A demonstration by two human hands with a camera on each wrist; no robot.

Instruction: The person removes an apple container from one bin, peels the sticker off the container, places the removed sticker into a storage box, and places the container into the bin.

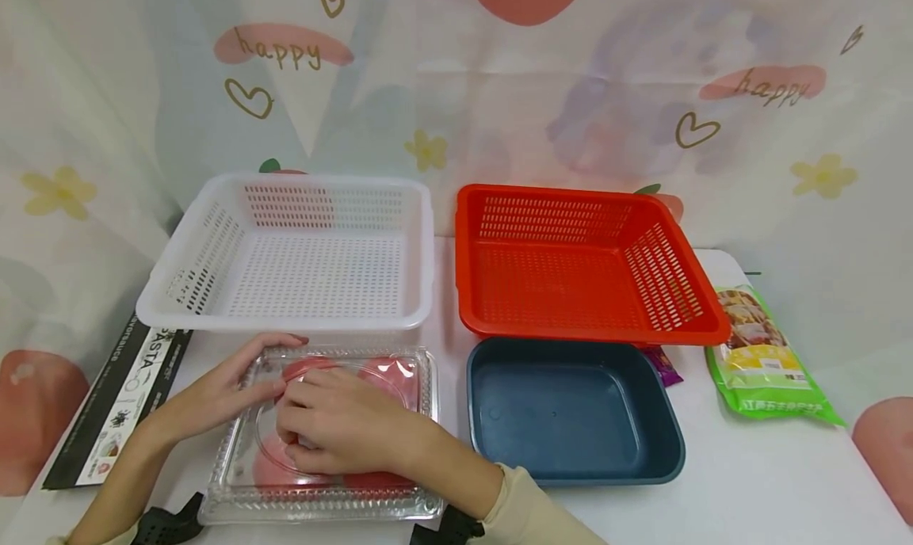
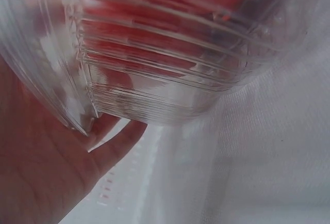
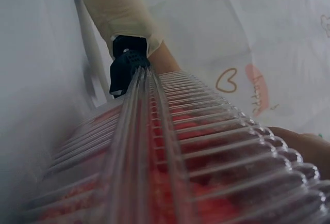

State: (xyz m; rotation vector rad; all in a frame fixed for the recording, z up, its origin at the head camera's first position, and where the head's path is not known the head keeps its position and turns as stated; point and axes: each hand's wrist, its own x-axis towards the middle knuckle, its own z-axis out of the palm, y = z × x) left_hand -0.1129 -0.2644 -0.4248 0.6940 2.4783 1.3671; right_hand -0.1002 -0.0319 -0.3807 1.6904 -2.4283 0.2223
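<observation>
I had the left hand (image 1: 227, 385) spread around a corner of the clear box (image 1: 321, 507), in front of the white basket (image 1: 285, 322) on the counter (image 1: 749, 474). The right hand (image 1: 345, 420) lay bent on top; I couldn't tell whether it gripped anything.

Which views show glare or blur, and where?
Head: mostly sharp, bright glints on the clear plastic box; left wrist: dim, the box's red contents smeared and soft; right wrist: dim, the box blurred toward the lower edge, the patterned cloth behind clearer.

"happy" — backdrop (image 1: 499, 109), twice; "PASTA" — dark pack (image 1: 114, 418).
</observation>
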